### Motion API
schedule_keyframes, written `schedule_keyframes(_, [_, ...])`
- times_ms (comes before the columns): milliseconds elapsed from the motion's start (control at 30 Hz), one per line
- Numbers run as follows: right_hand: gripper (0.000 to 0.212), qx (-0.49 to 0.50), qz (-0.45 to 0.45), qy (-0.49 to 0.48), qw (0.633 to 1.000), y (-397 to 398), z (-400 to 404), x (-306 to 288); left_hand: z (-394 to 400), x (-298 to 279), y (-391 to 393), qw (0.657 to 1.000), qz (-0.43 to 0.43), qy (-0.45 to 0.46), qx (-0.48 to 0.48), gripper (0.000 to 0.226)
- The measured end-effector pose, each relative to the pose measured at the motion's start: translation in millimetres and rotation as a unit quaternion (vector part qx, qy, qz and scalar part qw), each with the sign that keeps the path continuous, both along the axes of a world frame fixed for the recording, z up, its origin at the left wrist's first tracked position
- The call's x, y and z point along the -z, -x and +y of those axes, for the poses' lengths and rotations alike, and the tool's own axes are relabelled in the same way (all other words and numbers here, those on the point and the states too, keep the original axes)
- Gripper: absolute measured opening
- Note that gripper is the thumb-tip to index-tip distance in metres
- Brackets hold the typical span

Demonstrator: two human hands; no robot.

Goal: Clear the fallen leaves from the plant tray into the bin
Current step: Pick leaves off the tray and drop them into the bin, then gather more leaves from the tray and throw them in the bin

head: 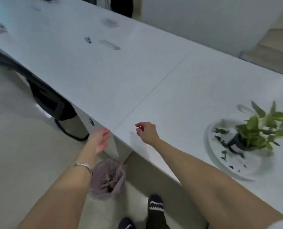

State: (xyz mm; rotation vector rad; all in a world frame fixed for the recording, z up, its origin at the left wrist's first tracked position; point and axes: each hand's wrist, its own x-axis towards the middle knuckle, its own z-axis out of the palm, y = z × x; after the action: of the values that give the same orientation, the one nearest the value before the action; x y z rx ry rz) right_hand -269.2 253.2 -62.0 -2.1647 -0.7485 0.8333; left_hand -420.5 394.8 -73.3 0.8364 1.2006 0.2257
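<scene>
Leaves (220, 131), small dark fallen bits, lay scattered on the round white plant tray (211, 156) at about 4 o'clock in frame, on the long white table (137, 76). More bits sat near the tray's front rim. A small black pot with a green leafy plant (259, 128) stood on the tray, toward its 3 o'clock side. Picture was motion-blurred, so leaf count could not be told.

Bin (107, 177), lined with a purplish plastic bag, stood on the floor at 6 o'clock, just below the table edge, with what looked like scraps inside. Right hand (146, 132) hovered over the table edge near centre, fingers loosely curled, holding nothing visible. Left hand (100, 140) hung off the table at 7 o'clock of it, spread wide and empty, above the bin; a silver bangle (83, 165) was on that wrist.

Judgement: leaves remained, so another pickup trip was due. To do it well, reach right to the tray, pinch several bits together, steer clear of the plant stems, carry the closed fist directly over the bag mouth before releasing. Tiny rim fragments may need sweeping into a palm.
</scene>
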Motion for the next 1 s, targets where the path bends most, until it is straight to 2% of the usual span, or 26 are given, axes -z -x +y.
schedule_keyframes(67, [0.027, 0.025, -0.013, -0.011, 1.000, -14, -17, -9, -6, -9, -13, 1.000, -0.007, 0.012, -0.003, 0.038])
schedule_keyframes(100, [0.027, 0.098, -0.013, -0.010, 0.995, -46, -87, -25, -52, -25, -64, 0.997, -0.027, 0.003, 0.072, 0.036])
schedule_keyframes(167, [0.027, 0.128, -0.022, 0.000, 0.991, -60, -118, -26, -74, -29, -81, 0.994, -0.019, 0.013, 0.103, 0.031])
schedule_keyframes(200, [0.026, 0.183, -0.027, 0.005, 0.983, -83, -182, -31, -123, -40, -124, 0.985, -0.023, 0.008, 0.174, 0.026])
schedule_keyframes(267, [0.025, 0.193, -0.033, 0.028, 0.980, -92, -215, -30, -149, -42, -143, 0.976, -0.011, 0.007, 0.218, 0.011])
schedule_keyframes(300, [0.024, 0.225, -0.035, 0.041, 0.973, -105, -268, -32, -192, -47, -178, 0.965, -0.018, 0.006, 0.263, 0.009])
schedule_keyframes(433, [0.022, 0.258, -0.015, 0.068, 0.964, -134, -378, -20, -291, -45, -253, 0.937, -0.017, -0.040, 0.345, 0.013])
schedule_keyframes(533, [0.019, 0.280, -0.022, 0.089, 0.956, -150, -443, -9, -345, -35, -294, 0.923, -0.008, -0.096, 0.372, 0.028])
schedule_keyframes(700, [0.021, 0.330, -0.018, 0.105, 0.938, -175, -501, -4, -387, -21, -330, 0.875, 0.028, -0.229, 0.425, 0.032])
schedule_keyframes(767, [0.021, 0.341, -0.038, 0.107, 0.933, -190, -511, -1, -397, -14, -344, 0.831, 0.054, -0.311, 0.458, 0.034])
schedule_keyframes(867, [0.025, 0.335, -0.041, 0.119, 0.934, -211, -509, -1, -408, -14, -361, 0.741, 0.059, -0.413, 0.526, 0.032])
schedule_keyframes(933, [0.029, 0.313, -0.050, 0.122, 0.940, -224, -502, 3, -414, -15, -378, 0.735, 0.018, -0.378, 0.563, 0.028])
schedule_keyframes(967, [0.031, 0.306, -0.055, 0.129, 0.942, -231, -498, 6, -416, -13, -387, 0.738, 0.001, -0.354, 0.575, 0.031])
schedule_keyframes(1000, [0.033, 0.295, -0.063, 0.135, 0.944, -238, -495, 12, -417, -12, -396, 0.726, 0.005, -0.358, 0.587, 0.036])
